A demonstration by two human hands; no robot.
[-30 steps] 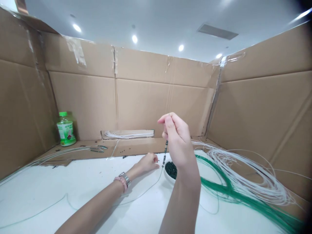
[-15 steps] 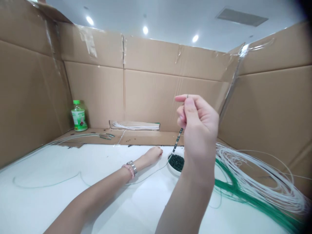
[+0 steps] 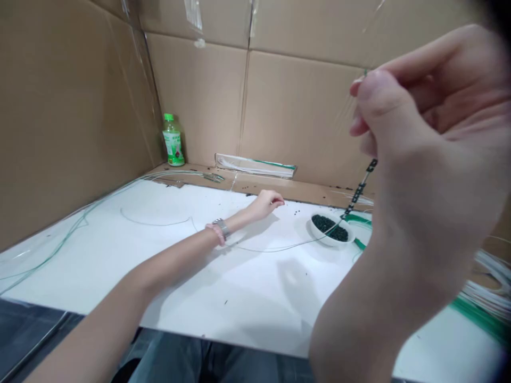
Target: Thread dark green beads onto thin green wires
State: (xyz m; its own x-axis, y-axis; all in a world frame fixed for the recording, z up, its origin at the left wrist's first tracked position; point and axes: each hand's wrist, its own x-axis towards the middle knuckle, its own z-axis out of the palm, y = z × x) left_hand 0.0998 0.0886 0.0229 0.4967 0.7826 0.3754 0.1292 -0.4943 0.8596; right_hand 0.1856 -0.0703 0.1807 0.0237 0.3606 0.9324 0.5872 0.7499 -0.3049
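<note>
The scene is enclosed by brown cardboard walls point(image 3: 299, 106), and a white tabletop point(image 3: 239, 287) is framed by them. The right hand point(image 3: 365, 78) is raised above the tabletop, and the tip of a beaded strand point(image 3: 355, 199) is clamped between its thumb and fingers. The left hand point(image 3: 278, 202) is lowered near the tabletop's far edge with its fingers curled; whether anything is gripped there cannot be told. At the right, a coil of white wire point(image 3: 489, 282) is partly hidden by the right forearm, as is a green bundle point(image 3: 479, 318) beside it. White strands are held in a shallow cardboard tray point(image 3: 255, 166) by the back wall, and a green-capped bottle point(image 3: 173, 144) is stood upright in the corner. A white bowl point(image 3: 319, 235) is filled with dark beads point(image 3: 330, 227). The beaded strand is hung slanting from the right hand toward the bowl, with a gap left among its beads; its thin tail is trailed across the tabletop toward the left forearm. A few loose beads point(image 3: 296, 212) are scattered between bowl and left hand.
</note>
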